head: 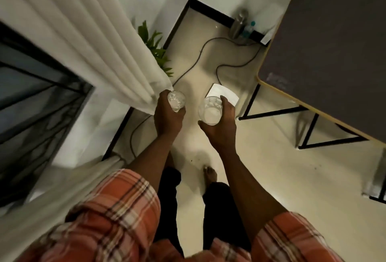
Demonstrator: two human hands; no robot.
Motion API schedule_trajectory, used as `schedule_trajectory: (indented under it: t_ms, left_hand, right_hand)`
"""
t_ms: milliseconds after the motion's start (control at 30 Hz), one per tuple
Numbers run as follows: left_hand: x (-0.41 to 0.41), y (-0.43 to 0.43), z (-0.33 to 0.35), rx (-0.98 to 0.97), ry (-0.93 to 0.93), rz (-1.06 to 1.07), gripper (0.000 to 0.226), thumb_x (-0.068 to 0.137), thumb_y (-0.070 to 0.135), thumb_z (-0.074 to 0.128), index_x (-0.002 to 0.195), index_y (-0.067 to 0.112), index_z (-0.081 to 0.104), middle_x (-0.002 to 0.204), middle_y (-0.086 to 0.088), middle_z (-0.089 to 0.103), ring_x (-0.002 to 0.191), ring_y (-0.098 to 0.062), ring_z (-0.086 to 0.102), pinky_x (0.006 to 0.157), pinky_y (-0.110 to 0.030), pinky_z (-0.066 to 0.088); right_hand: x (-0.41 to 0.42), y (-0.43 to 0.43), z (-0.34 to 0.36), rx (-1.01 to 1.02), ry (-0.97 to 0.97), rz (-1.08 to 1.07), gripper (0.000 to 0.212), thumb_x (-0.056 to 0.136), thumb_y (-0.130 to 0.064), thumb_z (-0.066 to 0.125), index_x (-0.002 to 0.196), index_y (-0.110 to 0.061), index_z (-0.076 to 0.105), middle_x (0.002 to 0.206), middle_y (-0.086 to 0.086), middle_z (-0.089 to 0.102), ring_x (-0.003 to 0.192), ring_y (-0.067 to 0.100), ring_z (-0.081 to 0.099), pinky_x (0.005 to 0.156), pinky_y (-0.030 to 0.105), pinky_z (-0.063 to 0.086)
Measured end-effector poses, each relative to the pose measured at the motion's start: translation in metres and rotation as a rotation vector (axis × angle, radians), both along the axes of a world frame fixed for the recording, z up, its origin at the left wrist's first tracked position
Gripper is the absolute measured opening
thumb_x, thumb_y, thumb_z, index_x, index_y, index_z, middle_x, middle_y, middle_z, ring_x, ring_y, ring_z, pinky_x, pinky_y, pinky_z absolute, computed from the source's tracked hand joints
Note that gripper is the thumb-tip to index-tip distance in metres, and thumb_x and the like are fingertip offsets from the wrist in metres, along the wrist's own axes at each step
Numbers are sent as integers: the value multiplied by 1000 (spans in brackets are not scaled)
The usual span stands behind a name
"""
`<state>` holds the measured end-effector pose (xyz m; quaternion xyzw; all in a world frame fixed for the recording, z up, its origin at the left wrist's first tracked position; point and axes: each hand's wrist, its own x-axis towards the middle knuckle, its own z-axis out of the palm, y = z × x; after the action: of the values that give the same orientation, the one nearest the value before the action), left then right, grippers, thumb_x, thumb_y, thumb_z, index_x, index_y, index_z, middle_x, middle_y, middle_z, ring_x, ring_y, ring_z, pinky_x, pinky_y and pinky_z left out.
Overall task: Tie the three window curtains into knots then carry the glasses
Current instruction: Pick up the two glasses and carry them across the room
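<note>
My left hand [168, 118] grips a clear drinking glass [176, 100] from below, fingers wrapped round it. My right hand [222, 125] holds a second, wider clear glass [209, 111], thumb under it and fingers along its far side. Both glasses are held out in front of me above the floor, side by side and apart. A white curtain [87, 36] hangs in long folds on the left, its lower end just beside my left hand. Another white curtain [69, 184] hangs lower left beside the window [31, 98].
A dark-topped table [325, 42] with black metal legs fills the right. A black cable [198, 59] snakes over the cream floor. A white square object [223, 93] lies under my right hand. A green plant [156, 48] and bottles [240, 25] stand by the far wall.
</note>
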<state>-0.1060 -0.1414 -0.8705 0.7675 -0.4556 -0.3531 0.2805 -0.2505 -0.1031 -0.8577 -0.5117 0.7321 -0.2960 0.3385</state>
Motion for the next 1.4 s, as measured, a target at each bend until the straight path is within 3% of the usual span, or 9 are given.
schedule_trajectory:
  t_ms: [100, 233, 433, 600, 767, 900, 1033, 1200, 1400]
  left_hand:
    - [9, 37, 58, -58, -11, 101, 63, 67, 15, 81, 122, 15, 50, 120, -5, 59, 108, -24, 57, 81, -26, 42]
    - [20, 99, 119, -137, -47, 287, 65, 65, 13, 82, 123, 19, 51, 120, -5, 56, 108, -22, 54, 84, -28, 44]
    - [24, 217, 164, -244, -7, 554, 55, 68, 14, 77, 115, 26, 50, 111, 3, 62, 101, -19, 60, 84, -29, 47]
    - [16, 308, 189, -286, -19, 748, 53, 71, 17, 77, 117, 24, 51, 110, 4, 63, 98, -16, 58, 78, -26, 43]
    - [18, 402, 199, -313, -83, 911, 51, 68, 16, 75, 113, 25, 53, 108, 6, 62, 98, -14, 57, 76, -26, 41]
    - [19, 477, 201, -333, -83, 1070, 48, 63, 11, 73, 105, 26, 56, 100, 10, 62, 92, -11, 58, 72, -28, 42]
    - [14, 548, 205, -345, -70, 1194, 52, 66, 15, 75, 113, 26, 55, 107, 10, 64, 98, -13, 59, 79, -28, 44]
    - [1, 665, 217, -297, -92, 1359, 58, 71, 17, 77, 122, 22, 49, 107, 4, 65, 95, -19, 59, 77, -26, 40]
    - [-12, 804, 215, -297, -116, 1461, 55, 71, 20, 77, 120, 22, 51, 103, 7, 65, 95, -20, 61, 78, -27, 43]
  right_hand:
    - [-1, 30, 57, 0, -85, 58, 100, 62, -25, 86, 144, -18, 30, 136, -5, 47, 120, 12, 47, 91, 24, 41]
    - [-5, 65, 115, -32, -207, 179, 103, 57, -33, 87, 142, -19, 31, 128, -13, 46, 108, -4, 42, 89, 15, 35]
    - [-7, 112, 165, -146, -182, 483, 90, 57, -23, 89, 133, -21, 40, 127, -5, 57, 111, 14, 53, 84, 20, 39]
    - [13, 161, 181, -175, -233, 769, 90, 59, -13, 88, 136, -15, 41, 123, -9, 45, 110, 0, 43, 86, 1, 31]
    - [45, 226, 185, -256, -219, 1035, 86, 59, -19, 90, 132, -15, 45, 117, -11, 51, 110, 4, 48, 94, 24, 43]
    - [68, 283, 200, -212, -264, 1215, 79, 62, -27, 88, 125, -34, 41, 113, -24, 55, 103, -11, 53, 85, 12, 46]
    - [87, 345, 207, -159, -243, 1322, 92, 61, -28, 88, 137, -26, 37, 122, -13, 57, 106, 6, 56, 78, 17, 46]
    - [101, 462, 210, -79, -307, 1423, 77, 62, -24, 86, 123, -39, 43, 114, -22, 57, 103, 2, 57, 85, 28, 52]
    - [112, 594, 208, -103, -302, 1553, 84, 59, -23, 88, 130, -22, 42, 119, -12, 50, 106, 1, 48, 89, 24, 44]
